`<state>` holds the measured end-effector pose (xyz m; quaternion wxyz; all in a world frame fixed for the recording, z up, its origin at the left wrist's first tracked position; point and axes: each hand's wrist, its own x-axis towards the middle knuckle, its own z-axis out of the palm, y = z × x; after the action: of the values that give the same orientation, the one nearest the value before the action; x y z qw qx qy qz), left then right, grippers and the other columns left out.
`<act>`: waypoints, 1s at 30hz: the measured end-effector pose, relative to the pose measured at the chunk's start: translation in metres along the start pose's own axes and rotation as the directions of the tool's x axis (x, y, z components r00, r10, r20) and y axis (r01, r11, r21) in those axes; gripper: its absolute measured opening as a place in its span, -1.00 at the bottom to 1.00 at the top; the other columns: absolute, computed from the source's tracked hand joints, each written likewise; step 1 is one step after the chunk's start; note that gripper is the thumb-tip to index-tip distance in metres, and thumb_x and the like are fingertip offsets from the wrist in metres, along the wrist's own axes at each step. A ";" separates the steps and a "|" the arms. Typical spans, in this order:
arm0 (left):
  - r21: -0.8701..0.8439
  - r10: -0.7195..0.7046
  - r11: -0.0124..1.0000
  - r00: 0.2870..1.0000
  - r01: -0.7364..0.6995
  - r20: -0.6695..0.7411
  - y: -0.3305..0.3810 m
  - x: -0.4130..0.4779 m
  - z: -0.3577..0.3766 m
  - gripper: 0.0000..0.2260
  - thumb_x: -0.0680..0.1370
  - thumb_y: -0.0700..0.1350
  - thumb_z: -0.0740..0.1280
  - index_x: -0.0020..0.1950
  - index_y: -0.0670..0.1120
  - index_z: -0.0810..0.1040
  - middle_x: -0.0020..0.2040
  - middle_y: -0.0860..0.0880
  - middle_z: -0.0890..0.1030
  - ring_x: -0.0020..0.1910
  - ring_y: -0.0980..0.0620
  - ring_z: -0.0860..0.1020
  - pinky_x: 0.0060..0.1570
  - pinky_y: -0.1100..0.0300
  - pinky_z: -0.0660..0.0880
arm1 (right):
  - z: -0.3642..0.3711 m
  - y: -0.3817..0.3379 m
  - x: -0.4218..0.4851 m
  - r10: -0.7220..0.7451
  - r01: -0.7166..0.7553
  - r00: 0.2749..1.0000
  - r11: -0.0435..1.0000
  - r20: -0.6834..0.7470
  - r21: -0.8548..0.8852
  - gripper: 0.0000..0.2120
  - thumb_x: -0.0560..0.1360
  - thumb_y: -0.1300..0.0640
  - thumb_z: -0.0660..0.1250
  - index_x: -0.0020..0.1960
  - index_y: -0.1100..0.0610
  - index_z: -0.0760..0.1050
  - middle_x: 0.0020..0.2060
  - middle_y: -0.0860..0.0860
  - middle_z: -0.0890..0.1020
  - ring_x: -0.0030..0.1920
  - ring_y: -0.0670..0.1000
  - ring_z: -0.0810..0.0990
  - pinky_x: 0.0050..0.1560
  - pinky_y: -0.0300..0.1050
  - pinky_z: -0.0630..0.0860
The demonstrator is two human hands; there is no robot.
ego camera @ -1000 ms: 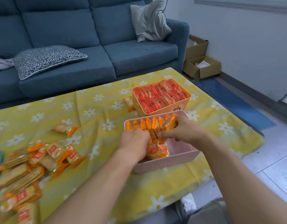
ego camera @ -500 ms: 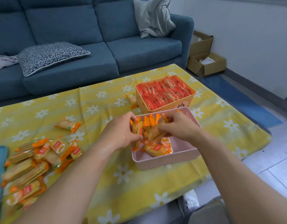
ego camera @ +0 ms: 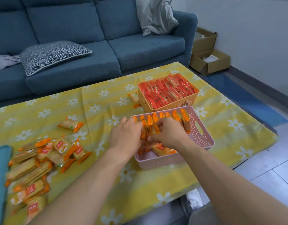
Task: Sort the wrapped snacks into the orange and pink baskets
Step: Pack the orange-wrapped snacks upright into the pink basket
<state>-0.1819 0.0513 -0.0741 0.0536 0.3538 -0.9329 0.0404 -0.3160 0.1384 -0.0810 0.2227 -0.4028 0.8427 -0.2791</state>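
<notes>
Packets in orange wrappers stand on edge as an upright row (ego camera: 166,116) along the far wall of the pink basket (ego camera: 204,137), and both hands are inside that basket at the row. The row's long axis runs left to right across the basket, while each packet's flat face looks along that line. The left hand (ego camera: 125,137) is at the row's left end with fingers curled onto the end packets. The right hand (ego camera: 168,133) reaches over the middle, fingers and thumb curled round a few packets. The fingertips are hidden behind the knuckles, so exactly which packets each hand pinches is probably not readable here.

Near the hands, a couple of flat packets (ego camera: 164,151) lie on the basket floor just under the right wrist, so the right hand is nearer to them. The loose pile (ego camera: 42,156) of unsorted orange packets lies well apart to the near left on the yellow cloth (ego camera: 99,111), on the left hand's side. The orange basket (ego camera: 172,106), packed with red packets, touches the pink one's far side.
</notes>
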 end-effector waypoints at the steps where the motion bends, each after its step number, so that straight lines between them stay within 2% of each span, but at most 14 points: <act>1: 0.039 0.006 0.999 1.000 -0.005 -0.023 0.000 -0.001 0.001 -0.83 0.42 0.04 0.43 -0.07 0.03 0.53 0.01 0.01 0.48 0.09 -0.10 0.46 -0.16 0.05 0.49 | 0.001 -0.001 -0.001 -0.004 0.004 1.000 1.000 -0.006 0.018 -0.46 0.29 -0.01 0.65 0.13 0.25 0.59 -0.05 0.10 0.69 -0.01 0.15 0.66 -0.04 0.02 0.59; 4: 0.115 -0.025 0.993 0.999 0.020 0.042 0.003 -0.004 0.000 -0.76 0.44 0.14 0.41 -0.02 0.02 0.59 0.07 -0.01 0.45 0.15 -0.11 0.45 -0.12 0.04 0.49 | 0.008 -0.004 -0.001 -0.011 0.006 0.999 0.994 0.049 0.110 -0.46 0.32 0.02 0.64 0.23 0.14 0.58 0.00 0.01 0.67 0.10 0.04 0.64 0.01 -0.15 0.50; 6: 0.123 -0.056 0.992 0.992 0.042 0.114 0.006 -0.003 -0.005 -0.59 0.39 0.31 0.41 0.02 0.02 0.63 0.09 -0.01 0.49 0.19 -0.10 0.47 -0.06 0.06 0.49 | 0.011 -0.003 0.000 0.003 -0.017 0.996 0.989 0.091 0.150 -0.55 0.34 0.08 0.63 0.17 0.17 0.61 -0.08 -0.01 0.67 0.08 0.03 0.66 0.03 -0.11 0.54; 8: 0.098 -0.080 0.993 0.986 0.066 0.148 0.003 0.000 -0.014 -0.51 0.32 0.40 0.39 -0.01 0.04 0.64 0.01 0.00 0.48 0.17 -0.07 0.48 -0.07 0.07 0.47 | 0.011 -0.002 0.001 0.028 -0.045 0.996 0.981 0.090 0.190 -0.69 0.34 0.16 0.60 0.02 0.22 0.64 -0.16 0.05 0.71 -0.06 0.07 0.68 -0.01 0.02 0.60; 11: -0.041 0.047 0.998 0.992 -0.042 0.117 -0.004 0.003 -0.016 -0.65 0.36 0.29 0.42 0.01 0.12 0.56 -0.03 0.09 0.40 0.12 -0.01 0.44 -0.07 0.07 0.50 | 0.008 0.002 -0.001 0.007 -0.043 0.990 0.967 0.143 0.252 -0.96 0.40 0.31 0.46 -0.15 0.26 0.67 -0.34 0.10 0.61 -0.30 0.05 0.52 -0.19 0.13 0.57; 13: -0.136 0.134 0.984 0.984 -0.118 0.116 -0.007 0.001 -0.010 -0.64 0.39 0.16 0.46 0.12 0.16 0.46 0.06 0.11 0.42 0.14 0.01 0.43 -0.03 0.04 0.52 | 0.005 0.003 -0.002 -0.011 -0.049 0.975 0.964 0.221 0.263 -0.79 0.43 0.40 0.37 -0.21 0.14 0.69 -0.35 0.09 0.61 -0.31 0.05 0.51 -0.23 0.04 0.51; 15: -0.149 0.157 0.979 0.977 -0.136 0.144 -0.009 0.001 -0.006 -0.63 0.42 0.14 0.45 0.18 0.19 0.47 0.09 0.10 0.42 0.14 0.02 0.42 -0.03 0.07 0.51 | 0.001 0.009 0.001 -0.023 -0.018 0.980 0.979 0.199 0.201 -0.72 0.43 0.39 0.32 -0.20 0.06 0.69 -0.32 0.05 0.66 -0.29 0.02 0.57 -0.18 -0.04 0.54; 17: -0.131 0.148 0.983 0.976 -0.128 0.158 -0.009 0.003 -0.005 -0.64 0.41 0.11 0.45 0.18 0.20 0.50 0.09 0.11 0.42 0.14 0.01 0.43 -0.03 0.09 0.50 | -0.005 0.014 0.003 -0.035 0.035 0.997 0.999 0.071 -0.004 -0.80 0.41 0.30 0.32 -0.20 0.10 0.69 -0.24 0.05 0.71 -0.18 0.05 0.65 -0.14 -0.08 0.59; 19: -0.120 0.134 0.986 0.977 -0.114 0.168 -0.011 0.005 -0.005 -0.63 0.38 0.10 0.46 0.16 0.21 0.50 0.07 0.13 0.41 0.12 0.03 0.43 -0.03 0.09 0.50 | -0.007 0.016 0.000 -0.028 0.042 0.997 0.978 0.071 -0.204 -0.91 0.38 0.15 0.42 -0.29 0.14 0.58 -0.31 0.06 0.65 -0.16 0.13 0.64 -0.20 -0.06 0.56; 21: -0.127 0.122 0.987 0.974 -0.099 0.189 -0.011 0.005 -0.005 -0.61 0.36 0.13 0.47 0.15 0.22 0.50 0.07 0.14 0.40 0.12 0.04 0.42 -0.02 0.10 0.50 | -0.002 0.012 -0.008 0.035 0.022 0.986 0.941 0.162 -0.339 -0.65 0.30 -0.01 0.55 -0.37 0.11 0.40 -0.37 0.01 0.51 -0.22 0.12 0.55 -0.25 -0.10 0.44; 23: -0.143 0.113 0.986 0.973 -0.085 0.201 -0.012 0.005 -0.005 -0.61 0.35 0.15 0.48 0.14 0.23 0.50 0.07 0.14 0.41 0.12 0.04 0.42 -0.02 0.11 0.48 | 0.003 0.008 -0.011 0.062 0.013 0.982 0.920 0.178 -0.391 -0.57 0.25 -0.04 0.61 -0.31 0.11 0.36 -0.26 0.04 0.54 -0.16 0.14 0.58 -0.24 -0.10 0.44; 26: -0.156 0.098 0.985 0.975 -0.067 0.201 -0.013 0.005 -0.005 -0.62 0.37 0.12 0.47 0.15 0.23 0.49 0.10 0.13 0.43 0.14 0.02 0.44 -0.01 0.10 0.47 | 0.000 0.005 -0.008 0.066 0.006 0.985 0.913 0.160 -0.409 -0.67 0.28 0.05 0.58 -0.22 0.11 0.43 -0.10 0.11 0.65 -0.06 0.17 0.65 -0.21 -0.10 0.48; 28: -0.172 0.088 0.984 0.976 -0.054 0.198 -0.013 0.004 -0.004 -0.61 0.37 0.10 0.47 0.17 0.23 0.49 0.12 0.12 0.45 0.16 0.00 0.46 0.03 0.08 0.51 | -0.012 0.005 -0.008 0.094 -0.024 0.984 0.912 0.151 -0.410 -0.69 0.31 0.00 0.53 -0.26 0.12 0.44 -0.20 0.08 0.61 -0.14 0.16 0.60 -0.20 -0.11 0.47; 30: -0.190 0.088 0.981 0.977 -0.050 0.193 -0.014 0.004 -0.004 -0.61 0.36 0.10 0.46 0.17 0.23 0.51 0.12 0.12 0.46 0.18 0.00 0.47 0.06 0.06 0.52 | -0.026 0.007 -0.009 0.102 -0.036 0.983 0.925 0.154 -0.378 -0.67 0.36 -0.04 0.48 -0.31 0.11 0.39 -0.33 0.02 0.51 -0.24 0.11 0.52 -0.28 -0.14 0.41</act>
<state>-0.1754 0.0387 -0.0695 -0.0096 0.3168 -0.9451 -0.0799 -0.3297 0.1567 -0.0649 0.2231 -0.4304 0.8718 -0.0700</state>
